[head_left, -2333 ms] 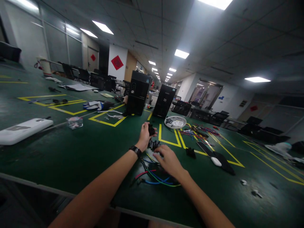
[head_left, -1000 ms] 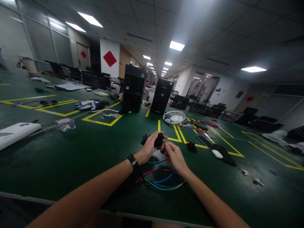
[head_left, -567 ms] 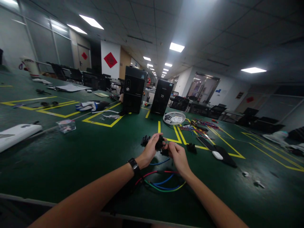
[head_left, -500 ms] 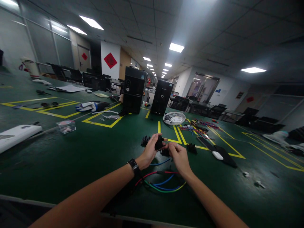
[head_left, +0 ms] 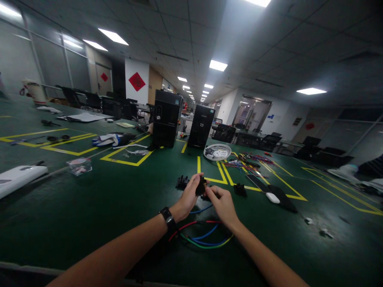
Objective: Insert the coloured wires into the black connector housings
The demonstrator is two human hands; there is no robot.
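Note:
Slightly right of the picture's middle, my left hand [head_left: 188, 197] is closed round a small black block-shaped plastic part [head_left: 200, 187]. My right hand [head_left: 223, 202] has thumb and forefinger pinched together at the part's right side. What lies between those fingertips is too small to make out. A blue wire [head_left: 200, 210] runs along the table and ends out of sight under my right hand. Nearer to me lie a red wire [head_left: 186, 228] and a green-yellow wire [head_left: 199, 246] in loose curves. Another black part with raised prongs [head_left: 181, 182] sits just left of my left hand.
A black block [head_left: 240, 189] lies to the right, by a dark flat pad [head_left: 283, 197] with a white case [head_left: 272, 197]. Farther back are a round white basket [head_left: 217, 152], a bundle of coloured wires [head_left: 254, 159] and two black computer towers [head_left: 167, 119]. Yellow tape marks the green table [head_left: 119, 199].
Earlier my hands were apart, the right one over the wires. They came together at the black part, and my right fingertips have since moved in closer against it. The view has shifted slightly.

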